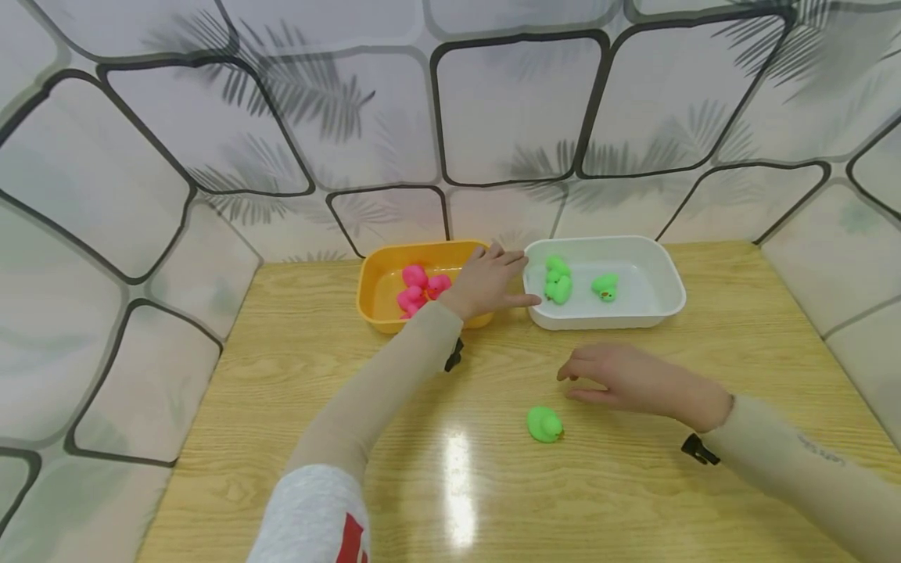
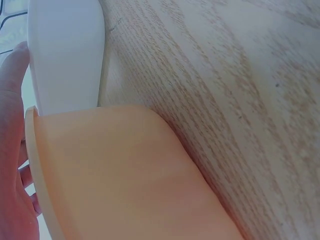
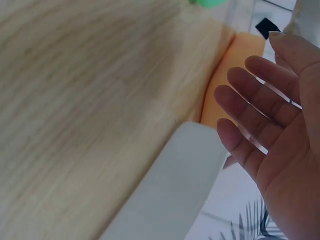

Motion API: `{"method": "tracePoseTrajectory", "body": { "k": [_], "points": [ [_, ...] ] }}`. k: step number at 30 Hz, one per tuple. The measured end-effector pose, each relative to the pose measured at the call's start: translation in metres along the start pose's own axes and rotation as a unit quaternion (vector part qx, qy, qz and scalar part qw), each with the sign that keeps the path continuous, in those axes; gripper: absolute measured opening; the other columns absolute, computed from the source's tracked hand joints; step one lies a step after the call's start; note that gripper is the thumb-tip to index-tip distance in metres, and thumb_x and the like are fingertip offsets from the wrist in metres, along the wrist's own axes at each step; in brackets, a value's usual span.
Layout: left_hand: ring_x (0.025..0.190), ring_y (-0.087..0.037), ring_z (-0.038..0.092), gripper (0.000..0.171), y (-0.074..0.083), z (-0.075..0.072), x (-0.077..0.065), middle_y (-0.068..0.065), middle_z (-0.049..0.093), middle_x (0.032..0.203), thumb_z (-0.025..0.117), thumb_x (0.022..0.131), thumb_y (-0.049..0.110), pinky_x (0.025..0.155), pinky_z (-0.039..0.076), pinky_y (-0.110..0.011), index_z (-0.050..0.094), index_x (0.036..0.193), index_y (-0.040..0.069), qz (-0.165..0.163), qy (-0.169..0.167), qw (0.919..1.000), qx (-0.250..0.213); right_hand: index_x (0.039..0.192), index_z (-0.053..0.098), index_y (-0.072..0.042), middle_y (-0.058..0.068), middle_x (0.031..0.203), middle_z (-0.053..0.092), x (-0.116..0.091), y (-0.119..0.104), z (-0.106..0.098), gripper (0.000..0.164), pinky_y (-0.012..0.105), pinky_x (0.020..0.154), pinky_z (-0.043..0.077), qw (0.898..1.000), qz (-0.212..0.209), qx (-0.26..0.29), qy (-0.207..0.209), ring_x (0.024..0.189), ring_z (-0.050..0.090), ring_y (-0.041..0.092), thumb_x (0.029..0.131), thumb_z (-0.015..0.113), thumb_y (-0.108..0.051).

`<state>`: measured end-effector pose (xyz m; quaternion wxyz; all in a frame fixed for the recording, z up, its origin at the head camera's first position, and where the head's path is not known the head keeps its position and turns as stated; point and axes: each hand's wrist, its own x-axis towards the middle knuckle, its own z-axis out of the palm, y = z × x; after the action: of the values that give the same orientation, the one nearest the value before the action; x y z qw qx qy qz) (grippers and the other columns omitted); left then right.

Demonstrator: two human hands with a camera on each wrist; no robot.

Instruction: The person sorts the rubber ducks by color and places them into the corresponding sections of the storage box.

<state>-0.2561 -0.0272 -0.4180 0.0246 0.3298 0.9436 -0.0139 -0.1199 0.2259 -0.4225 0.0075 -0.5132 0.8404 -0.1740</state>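
My left hand [image 1: 489, 283] is over the right end of the orange tray [image 1: 369, 293], fingers spread and nothing in its grasp. Its thumb and fingertips overlap the left rim of the white tray [image 1: 644, 285] in the head view. Several pink toy ducks [image 1: 415, 291] lie in the orange tray. Green toy ducks [image 1: 558, 283] are grouped at the left of the white tray, with another green duck [image 1: 605, 287] near its middle. My right hand [image 1: 626, 378], fingers loosely bent and empty, hovers above the table, up and right of a lone green duck [image 1: 544, 424].
Both trays stand side by side at the back of the wooden table [image 1: 281, 375], close to a patterned wall covering [image 1: 517, 109]. More of this covering [image 1: 141, 375] rises at the left side. Black clips [image 1: 700, 450] hang at the wrists.
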Motion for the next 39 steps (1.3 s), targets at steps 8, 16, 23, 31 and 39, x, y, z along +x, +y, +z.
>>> {"method": "tracePoseTrajectory", "body": {
  "k": [8,16,23,31,39],
  "points": [
    [0.142,-0.023,0.04,0.09,0.0,0.001,0.001,0.004,0.04,0.165,0.043,0.095,0.081,0.112,0.032,-0.041,0.042,0.161,0.019,0.0,0.0,1.0,-0.001,0.114,0.072,-0.017,-0.008,0.104,0.069,0.002,-0.015,0.018,0.019,0.033,0.083,0.057,0.999,-0.004,0.03,-0.027,0.093,0.066,0.008,0.101,0.07,-0.031],
    [0.139,-0.021,0.04,0.09,-0.001,0.001,0.001,0.004,0.04,0.165,0.043,0.095,0.081,0.111,0.032,-0.04,0.042,0.16,0.019,0.0,-0.003,0.9999,-0.01,0.116,0.071,-0.018,-0.011,0.106,0.068,0.002,-0.021,0.029,0.02,0.03,0.082,0.056,0.998,-0.015,0.043,-0.035,0.092,0.063,0.004,0.101,0.07,-0.032],
    [0.139,-0.021,0.04,0.09,0.0,-0.001,0.001,0.003,0.04,0.165,0.043,0.095,0.08,0.111,0.032,-0.039,0.042,0.161,0.019,-0.001,-0.007,0.9999,-0.01,0.116,0.071,-0.018,-0.012,0.103,0.066,0.003,-0.023,0.032,0.02,0.029,0.081,0.056,0.998,-0.018,0.045,-0.036,0.09,0.061,0.002,0.101,0.071,-0.032],
    [0.14,-0.021,0.04,0.091,0.0,0.0,0.001,0.004,0.04,0.166,0.043,0.095,0.081,0.112,0.032,-0.04,0.041,0.161,0.019,-0.004,-0.011,0.9999,-0.006,0.114,0.072,-0.016,-0.01,0.102,0.067,0.0,-0.025,0.033,0.019,0.03,0.081,0.056,0.998,-0.023,0.045,-0.025,0.09,0.061,0.003,0.099,0.073,-0.028],
    [0.14,-0.022,0.04,0.091,0.0,0.001,0.002,0.004,0.04,0.165,0.043,0.095,0.081,0.111,0.032,-0.04,0.042,0.161,0.019,-0.005,-0.007,1.0,-0.004,0.114,0.071,-0.017,-0.011,0.105,0.068,-0.006,-0.023,0.02,0.02,0.031,0.081,0.056,0.998,0.009,0.058,-0.023,0.091,0.062,0.004,0.095,0.077,-0.02]
  ]
}}
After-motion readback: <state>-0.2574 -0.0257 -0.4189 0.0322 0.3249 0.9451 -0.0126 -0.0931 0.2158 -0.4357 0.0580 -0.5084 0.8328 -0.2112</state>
